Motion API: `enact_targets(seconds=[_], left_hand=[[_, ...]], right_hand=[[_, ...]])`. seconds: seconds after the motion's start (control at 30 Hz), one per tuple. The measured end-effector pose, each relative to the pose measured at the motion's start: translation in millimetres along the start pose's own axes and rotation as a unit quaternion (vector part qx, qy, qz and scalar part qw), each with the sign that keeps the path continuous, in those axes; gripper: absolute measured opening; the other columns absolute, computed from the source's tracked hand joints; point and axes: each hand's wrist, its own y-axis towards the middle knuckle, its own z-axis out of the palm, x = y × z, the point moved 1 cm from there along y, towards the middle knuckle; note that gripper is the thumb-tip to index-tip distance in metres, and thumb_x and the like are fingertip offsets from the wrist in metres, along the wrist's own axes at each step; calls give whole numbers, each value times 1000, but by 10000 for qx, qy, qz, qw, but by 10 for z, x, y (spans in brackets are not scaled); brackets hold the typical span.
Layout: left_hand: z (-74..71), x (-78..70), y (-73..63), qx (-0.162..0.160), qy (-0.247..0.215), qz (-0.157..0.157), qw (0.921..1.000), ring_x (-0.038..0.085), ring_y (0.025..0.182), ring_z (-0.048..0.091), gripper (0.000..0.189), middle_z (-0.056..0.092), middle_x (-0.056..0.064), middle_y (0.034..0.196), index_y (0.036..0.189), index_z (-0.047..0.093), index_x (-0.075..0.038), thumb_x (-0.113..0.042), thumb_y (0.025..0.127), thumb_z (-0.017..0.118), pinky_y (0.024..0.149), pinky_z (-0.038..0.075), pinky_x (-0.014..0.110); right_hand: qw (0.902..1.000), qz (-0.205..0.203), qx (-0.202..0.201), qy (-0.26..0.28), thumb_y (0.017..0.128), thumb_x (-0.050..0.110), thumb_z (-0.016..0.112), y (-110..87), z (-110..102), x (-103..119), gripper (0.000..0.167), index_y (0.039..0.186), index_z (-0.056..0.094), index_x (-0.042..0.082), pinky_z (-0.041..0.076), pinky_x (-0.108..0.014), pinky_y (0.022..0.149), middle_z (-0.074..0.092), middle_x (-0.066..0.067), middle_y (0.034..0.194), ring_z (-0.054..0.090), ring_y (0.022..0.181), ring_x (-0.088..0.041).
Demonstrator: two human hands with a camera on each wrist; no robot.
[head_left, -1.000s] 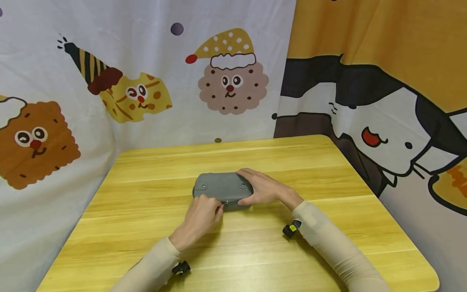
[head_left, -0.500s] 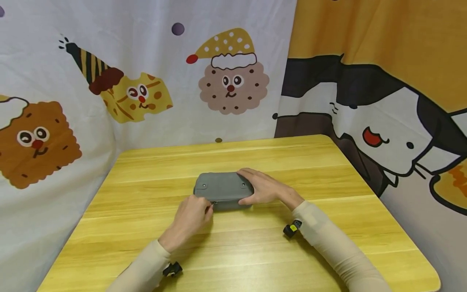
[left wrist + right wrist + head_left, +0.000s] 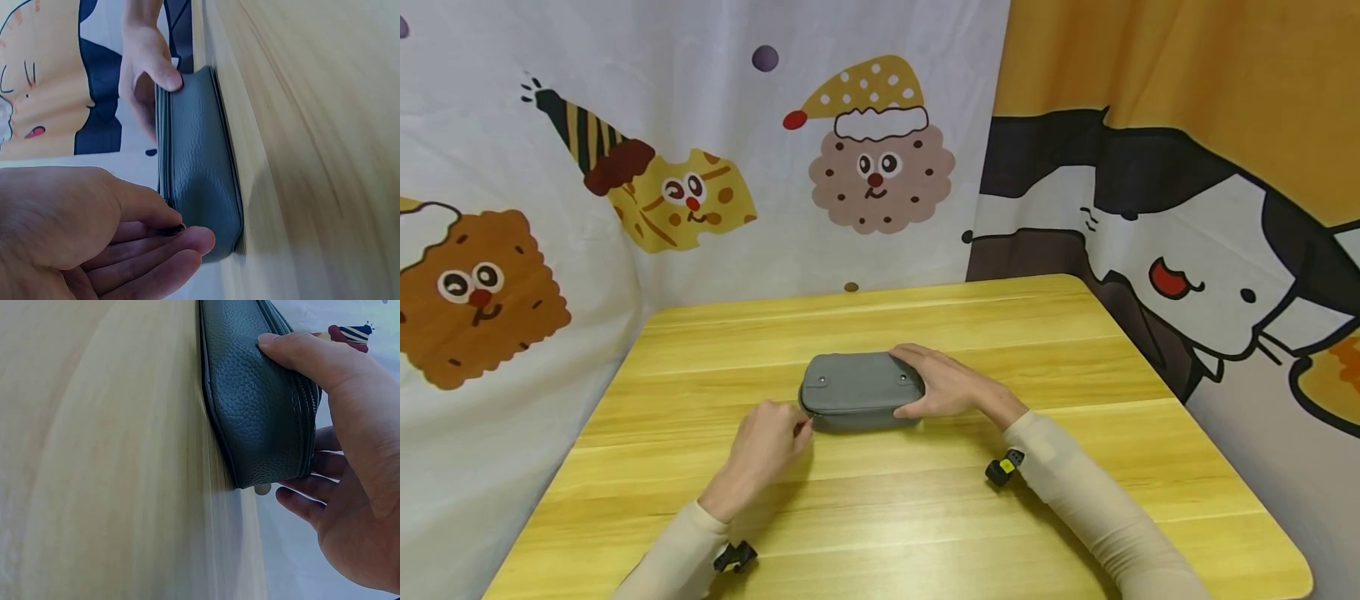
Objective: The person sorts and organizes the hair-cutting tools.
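Note:
A grey leather-look zip pouch (image 3: 859,388) with two metal studs on its top lies on the wooden table. My left hand (image 3: 766,443) is at its front left corner. Thumb and fingertips there pinch a small dark zipper pull (image 3: 174,230), seen in the left wrist view. On the pouch's right end is my right hand (image 3: 946,383), gripping it with the thumb on the front side and the fingers round the far side. The right wrist view shows that thumb (image 3: 306,353) pressed on the pebbled side, just below the zip line.
The wood-grain table (image 3: 925,517) has rounded corners. Behind it hangs a white curtain (image 3: 700,50) with cartoon biscuits, and a cartoon cat curtain (image 3: 1195,242) is at the right. Each forearm wears a small black wrist camera (image 3: 735,557).
My left hand has slid left along the pouch's front edge with the zipper pull, from near the middle to the left corner. The right hand has kept its grip in place.

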Motion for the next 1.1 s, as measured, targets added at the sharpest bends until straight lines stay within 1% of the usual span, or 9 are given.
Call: enact_targets(seconds=[0.07,0.17,0.27,0.33,0.5,0.67,0.8,0.97,1.1], left_hand=[[-5,31,-5,8,-60,-93,9999,3,51,37,40,52,-5,54,60,66,-14,2,93,81,47,28,15],[-14,65,-1,92,-153,-204,9996,2,49,35,42,50,-6,53,59,66,-14,1,95,80,46,26,14],[-24,85,-1,141,-166,-232,9995,1,49,32,44,48,-7,52,58,64,-15,1,95,80,46,25,14],[-29,94,-6,110,-159,-217,9996,0,49,33,42,49,-8,52,59,67,-15,1,95,81,46,25,14],[-32,117,-28,-58,-122,-182,9997,0,49,34,33,55,-6,53,64,76,-12,1,94,82,46,27,15],[-33,147,-36,-85,-16,-231,9997,1,50,36,30,60,-3,55,67,79,-10,0,96,82,47,28,16],[-37,186,-36,-206,104,-221,9995,4,51,39,24,68,2,59,73,83,-7,-1,96,82,47,31,17],[-29,268,-1,-433,323,-111,9985,6,53,44,17,73,5,63,78,85,-4,-3,96,84,48,36,21],[-39,333,51,-527,404,-76,9978,8,55,48,12,79,9,69,84,88,-2,-4,96,86,49,42,24]], right_hand=[[10000,2,-13,35,90,67,85,-4,5,-7,114,177,36,11,45,-64,133,39,-18,183,44,167,-39],[10000,-8,-48,86,90,66,86,-7,7,-11,113,177,37,11,45,-65,132,39,-18,182,45,166,-40],[9999,-13,-50,107,90,65,86,-11,8,-8,113,177,38,11,46,-65,131,40,-19,182,46,165,-40],[9999,-4,-36,104,90,65,86,-15,8,-4,113,177,37,12,46,-65,131,39,-18,182,46,165,-40],[10000,8,-70,66,90,65,87,-13,12,-2,113,177,38,12,45,-64,132,40,-17,182,45,166,-40],[9999,24,-89,80,89,63,87,-11,7,0,113,176,39,11,43,-64,134,40,-18,182,44,167,-39],[9999,44,-63,95,90,64,87,-9,8,-1,112,177,38,12,44,-63,134,39,-17,182,44,166,-39],[9999,49,-81,139,90,63,87,-9,5,4,112,177,38,12,44,-64,133,39,-17,182,44,166,-39],[9998,44,-106,179,89,62,87,-2,5,8,111,176,39,12,43,-65,133,40,-18,182,44,166,-40]])
